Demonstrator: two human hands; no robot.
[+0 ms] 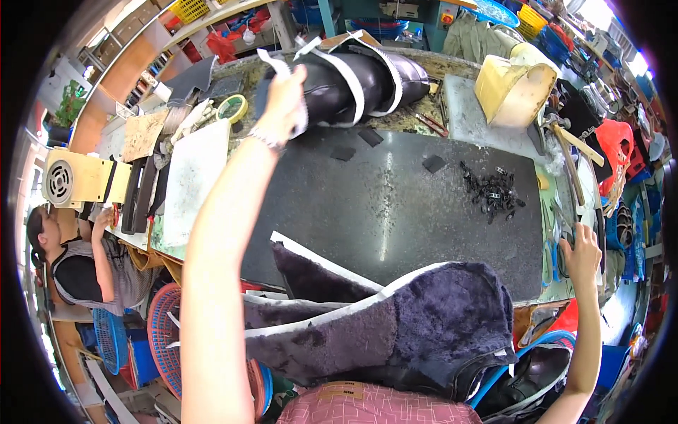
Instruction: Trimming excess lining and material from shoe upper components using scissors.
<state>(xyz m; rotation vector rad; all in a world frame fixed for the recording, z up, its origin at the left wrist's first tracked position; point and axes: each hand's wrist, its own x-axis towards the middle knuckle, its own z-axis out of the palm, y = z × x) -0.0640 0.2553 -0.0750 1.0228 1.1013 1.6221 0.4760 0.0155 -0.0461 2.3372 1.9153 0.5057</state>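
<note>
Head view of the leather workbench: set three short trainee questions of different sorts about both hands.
1. True or false: the left hand grips a white strip beside the black leather boot shaft.
2. Which hand touches the blue-handled scissors at the dark stone table edge?
3. The pile of small black metal buckles lies: A) nearer the right hand; B) nearer the left hand.

Key: 1 true; 2 right; 3 A.
</note>
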